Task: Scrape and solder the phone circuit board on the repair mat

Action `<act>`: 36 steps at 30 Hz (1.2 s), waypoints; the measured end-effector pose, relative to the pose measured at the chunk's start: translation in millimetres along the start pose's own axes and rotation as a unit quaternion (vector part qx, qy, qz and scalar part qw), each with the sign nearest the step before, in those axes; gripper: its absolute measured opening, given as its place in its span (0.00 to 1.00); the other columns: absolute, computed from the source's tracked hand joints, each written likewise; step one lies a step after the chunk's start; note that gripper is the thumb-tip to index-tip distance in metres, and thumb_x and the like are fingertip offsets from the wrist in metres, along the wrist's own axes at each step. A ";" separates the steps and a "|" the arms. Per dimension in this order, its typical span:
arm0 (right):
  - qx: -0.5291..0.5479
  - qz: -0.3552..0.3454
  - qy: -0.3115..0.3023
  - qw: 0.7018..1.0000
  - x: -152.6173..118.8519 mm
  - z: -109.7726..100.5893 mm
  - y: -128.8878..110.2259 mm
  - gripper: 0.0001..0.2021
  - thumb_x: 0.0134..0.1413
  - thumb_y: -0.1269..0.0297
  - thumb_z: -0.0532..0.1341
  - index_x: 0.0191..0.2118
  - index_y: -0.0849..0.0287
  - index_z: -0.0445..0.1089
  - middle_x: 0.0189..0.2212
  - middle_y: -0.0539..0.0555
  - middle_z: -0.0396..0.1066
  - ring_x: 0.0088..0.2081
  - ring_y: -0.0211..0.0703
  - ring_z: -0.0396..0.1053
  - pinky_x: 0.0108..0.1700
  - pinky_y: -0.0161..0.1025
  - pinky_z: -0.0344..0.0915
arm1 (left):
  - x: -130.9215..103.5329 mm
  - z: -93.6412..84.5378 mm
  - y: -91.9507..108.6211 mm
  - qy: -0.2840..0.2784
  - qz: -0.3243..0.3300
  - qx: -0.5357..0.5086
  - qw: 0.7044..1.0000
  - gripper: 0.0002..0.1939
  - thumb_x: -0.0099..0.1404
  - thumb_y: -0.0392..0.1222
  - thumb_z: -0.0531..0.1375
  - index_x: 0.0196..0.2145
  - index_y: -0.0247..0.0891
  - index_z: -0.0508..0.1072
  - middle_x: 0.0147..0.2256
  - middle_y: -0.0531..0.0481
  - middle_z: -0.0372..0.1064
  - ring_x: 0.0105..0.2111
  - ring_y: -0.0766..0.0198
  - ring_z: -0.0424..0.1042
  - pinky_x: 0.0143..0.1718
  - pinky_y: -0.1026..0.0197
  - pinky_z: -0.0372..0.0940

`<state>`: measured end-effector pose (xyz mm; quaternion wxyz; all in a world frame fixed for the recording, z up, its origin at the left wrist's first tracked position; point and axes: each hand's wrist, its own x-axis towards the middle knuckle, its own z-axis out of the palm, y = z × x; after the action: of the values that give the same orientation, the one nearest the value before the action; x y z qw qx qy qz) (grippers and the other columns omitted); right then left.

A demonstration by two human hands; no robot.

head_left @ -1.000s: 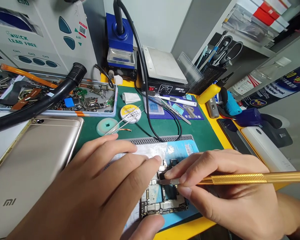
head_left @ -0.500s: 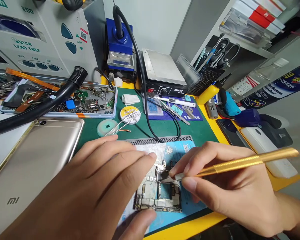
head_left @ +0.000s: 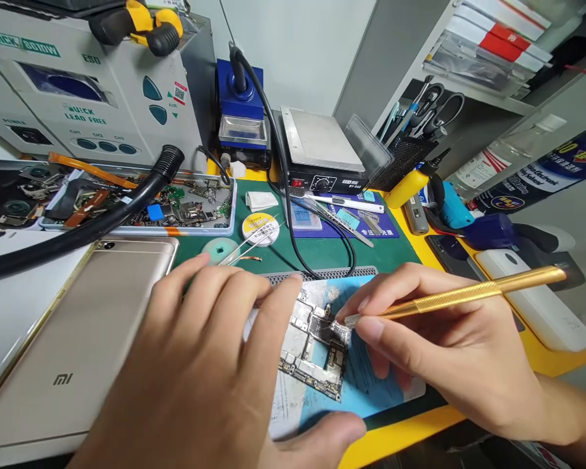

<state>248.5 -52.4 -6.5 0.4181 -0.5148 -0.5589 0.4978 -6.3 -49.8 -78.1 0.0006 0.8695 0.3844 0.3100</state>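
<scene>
1. Turned clockwise on its pad [head_left: 376,381] since half a second ago, the board [head_left: 317,329] now slants, its near edge dropping towards the right. The knife [head_left: 444,300] has shifted too: its tip has gone from the board's middle to its upper right corner.
2. Right hand [head_left: 439,345] pinches the knife between thumb and fingers, low down near the blade. That blade is too fine and blurred for me to tell whether it touches the board.
3. Left hand [head_left: 200,352] is spread, arched over the board's left side, thumb well apart; I cannot tell if any finger pins the board down.
4. As I judge it, this is close blade work at that corner. The next move seems to call for a steady board and a light, shallow tip, since small parts crowd together there.
5. Beyond the left hand, tweezers [head_left: 244,243] slant over the tin [head_left: 256,228], which shows only its labelled top; its contents are hidden.
6. Farther left, the tray [head_left: 205,230] is heaped with small boards [head_left: 188,213] and ribbon cable [head_left: 88,170]; a hose [head_left: 102,223] crosses above.
7. Over to the right, the mesh cup [head_left: 406,158] bristles with tools [head_left: 417,107].
</scene>
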 end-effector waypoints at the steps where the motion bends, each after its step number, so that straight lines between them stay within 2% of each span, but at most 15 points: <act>1: 0.001 -0.004 0.000 1.000 0.0 0.5 0.0 0.17 0.60 0.69 0.91 0.37 0.55 0.84 0.22 0.45 0.77 0.17 0.38 0.73 0.15 0.30 0.71 | 1.1 1.2 2.6 -0.003 0.002 0.002 1.000 0.33 0.87 0.66 0.64 0.69 0.32 0.79 0.52 0.35 0.81 0.55 0.30 0.76 0.73 0.21 0.66; 2: 0.002 -0.008 0.000 1.000 0.0 0.8 0.0 0.17 0.61 0.70 0.91 0.37 0.55 0.84 0.22 0.45 0.77 0.17 0.39 0.73 0.15 0.30 0.71 | 1.9 2.3 4.1 0.002 -0.004 -0.002 1.000 0.28 0.87 0.58 0.66 0.69 0.33 0.79 0.53 0.35 0.82 0.55 0.30 0.77 0.72 0.21 0.66; 4: -0.003 -0.018 0.001 1.000 -0.2 0.5 0.1 0.17 0.61 0.71 0.91 0.37 0.55 0.84 0.22 0.45 0.78 0.17 0.39 0.74 0.15 0.29 0.71 | 2.4 3.7 3.3 0.026 0.010 -0.016 0.999 0.25 0.86 0.52 0.65 0.71 0.34 0.79 0.55 0.35 0.84 0.56 0.31 0.78 0.73 0.21 0.66; 7: -0.024 -0.047 0.011 0.999 -1.5 -2.9 1.2 0.15 0.60 0.73 0.90 0.36 0.55 0.84 0.24 0.48 0.84 0.17 0.38 0.75 0.17 0.30 0.73 | 0.1 3.8 -5.1 0.057 0.041 -0.042 0.997 0.26 0.85 0.51 0.64 0.72 0.34 0.78 0.57 0.36 0.84 0.58 0.33 0.79 0.76 0.24 0.66; 9: -0.051 -0.085 0.017 0.995 -3.0 -5.7 2.6 0.14 0.60 0.76 0.87 0.36 0.55 0.86 0.28 0.52 0.90 0.18 0.39 0.77 0.20 0.30 0.77 | -1.8 1.9 -12.2 0.053 0.055 -0.066 0.995 0.25 0.85 0.49 0.65 0.72 0.35 0.78 0.60 0.37 0.84 0.62 0.36 0.80 0.81 0.28 0.65; 13: -0.122 -0.175 0.022 0.977 -5.2 -7.5 5.4 0.13 0.61 0.81 0.82 0.38 0.52 0.88 0.32 0.52 0.94 0.29 0.48 0.93 0.34 0.34 0.90 | -4.5 -7.0 -21.3 0.018 0.070 -0.100 0.992 0.23 0.87 0.43 0.61 0.73 0.36 0.78 0.66 0.40 0.84 0.69 0.43 0.79 0.89 0.36 0.60; 16: -0.151 -0.216 0.003 0.965 -4.0 -7.1 5.2 0.16 0.59 0.83 0.82 0.40 0.51 0.90 0.37 0.52 0.97 0.36 0.50 0.98 0.43 0.33 0.93 | -5.5 -12.6 -23.0 0.012 0.068 -0.093 0.993 0.23 0.87 0.43 0.62 0.73 0.37 0.78 0.65 0.41 0.83 0.67 0.44 0.78 0.88 0.39 0.60; 21: -0.177 -0.232 -0.036 0.956 -1.6 -8.6 4.7 0.16 0.59 0.84 0.83 0.43 0.52 0.93 0.39 0.53 0.98 0.38 0.51 1.00 0.48 0.29 0.93 | -4.6 -11.9 -21.9 0.019 0.073 -0.097 0.992 0.20 0.88 0.45 0.65 0.71 0.37 0.79 0.61 0.43 0.85 0.64 0.46 0.80 0.85 0.39 0.65; 27: -0.161 -0.229 -0.018 0.960 -0.6 -6.1 9.3 0.17 0.61 0.84 0.82 0.43 0.51 0.94 0.38 0.51 0.98 0.37 0.50 0.99 0.46 0.29 0.93 | -2.9 -11.3 -20.9 0.013 0.078 -0.101 0.992 0.20 0.89 0.43 0.64 0.72 0.37 0.79 0.60 0.44 0.86 0.65 0.49 0.79 0.86 0.39 0.64; 32: -0.158 -0.216 -0.026 0.963 2.1 -6.0 6.8 0.15 0.58 0.84 0.83 0.40 0.52 0.94 0.36 0.52 0.98 0.35 0.49 0.99 0.45 0.26 0.92 | 1.9 -9.6 -23.0 0.014 0.081 -0.098 0.992 0.20 0.88 0.40 0.63 0.72 0.38 0.79 0.58 0.45 0.87 0.63 0.50 0.80 0.86 0.40 0.64; 36: -0.171 -0.216 -0.040 0.960 4.8 -5.2 2.0 0.18 0.57 0.86 0.82 0.42 0.52 0.95 0.38 0.52 0.98 0.37 0.51 0.99 0.47 0.26 0.92 | 2.3 -8.4 -23.4 0.017 0.084 -0.092 0.992 0.22 0.85 0.38 0.63 0.72 0.40 0.78 0.58 0.46 0.88 0.62 0.49 0.83 0.86 0.41 0.66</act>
<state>253.2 -47.0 -7.9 0.3991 -0.4252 -0.7499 0.3123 -25.2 -33.9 -75.6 0.0483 0.8895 0.2801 0.3578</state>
